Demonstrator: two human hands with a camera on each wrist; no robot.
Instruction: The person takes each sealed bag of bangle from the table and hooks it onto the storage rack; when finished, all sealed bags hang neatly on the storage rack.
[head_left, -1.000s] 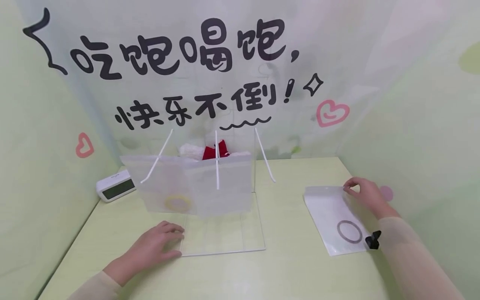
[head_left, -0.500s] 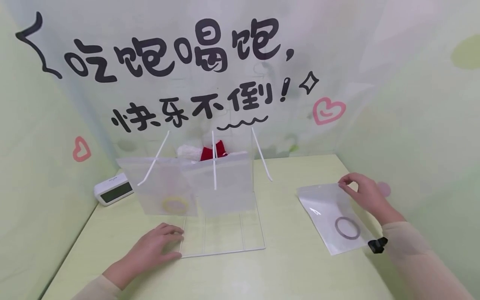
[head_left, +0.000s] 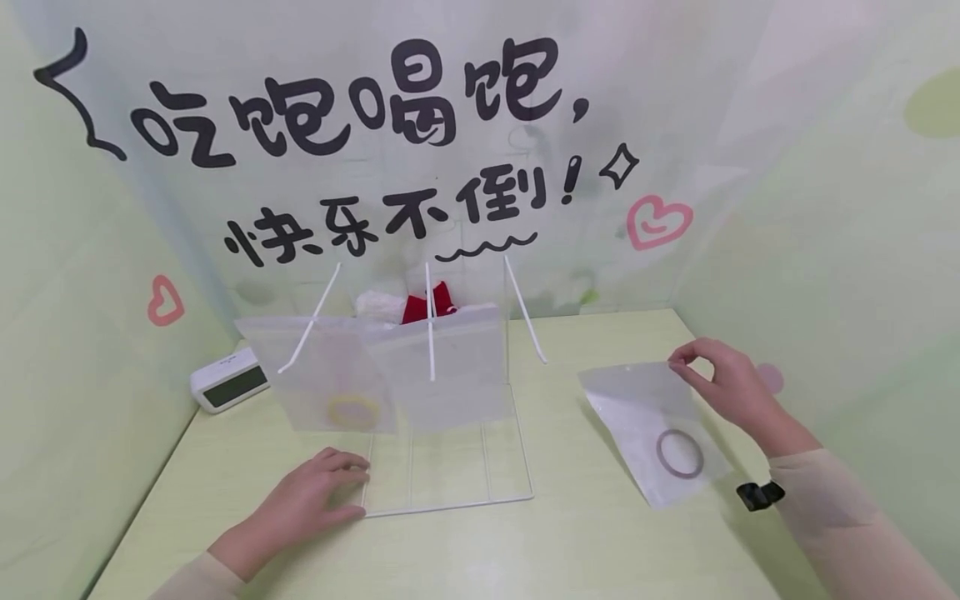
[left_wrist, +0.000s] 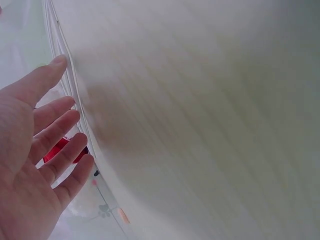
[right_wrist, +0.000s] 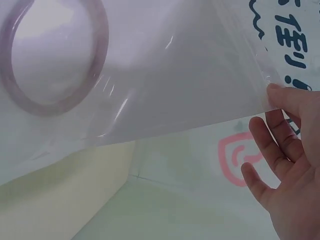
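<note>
My right hand (head_left: pixel 727 383) pinches the top right corner of a clear plastic bag (head_left: pixel 622 400) between thumb and fingertips. Inside the bag, low down, lies a mauve ring (head_left: pixel 660 461), perhaps a bangle; it shows large in the right wrist view. The bag hangs slanted, with a shadow on the table beside it. My left hand (head_left: pixel 307 492) rests on the table with relaxed fingers, fingertips right at the left side of the base of a white wire rack (head_left: pixel 450 507). Two similar bags hang from the rack's prongs: the left bag (head_left: pixel 315 358) holds a yellow ring (head_left: pixel 354 402), the other bag (head_left: pixel 457 358) hangs mid-rack.
The rack's right prong (head_left: pixel 527 312) carries no bag. A white digital clock (head_left: pixel 228 382) stands at the back left. Behind the rack sits a white and red soft thing (head_left: pixel 420 305). Printed cloth walls (head_left: pixel 825 233) enclose the pale table (head_left: pixel 570 550) on three sides.
My right hand has lifted the bag's top corner and moved slightly left, and the bag has tilted up with it. My left hand stays at the rack's base.
</note>
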